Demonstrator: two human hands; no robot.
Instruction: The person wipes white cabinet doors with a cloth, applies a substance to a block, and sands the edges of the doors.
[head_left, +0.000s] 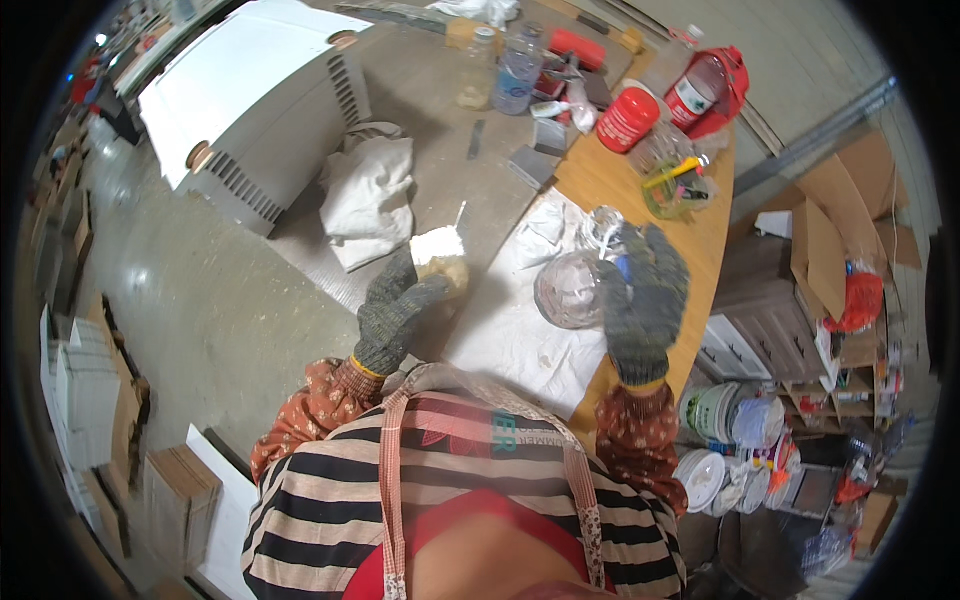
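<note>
My left hand [392,312], in a dark grey knit glove, is closed round a small tan, translucent-looking piece [445,275] with a bright white top; its exact kind is unclear. A thin white stick rises beside it. My right hand [645,295], gloved alike, is at the table's right side with its fingers bent close together. A bit of blue [622,267] shows by its thumb, but what it holds is mostly hidden. Against that hand's left side is a round clear plastic vessel [566,290], over a white cloth [520,350].
A white panelled unit [250,110] with slotted edges stands at the far left, a crumpled white rag [370,195] beside it. Grey blocks [532,167], plastic bottles [517,75], a red tub [628,118] and a jar with tools [678,185] crowd the far right. Buckets [710,412] stand right.
</note>
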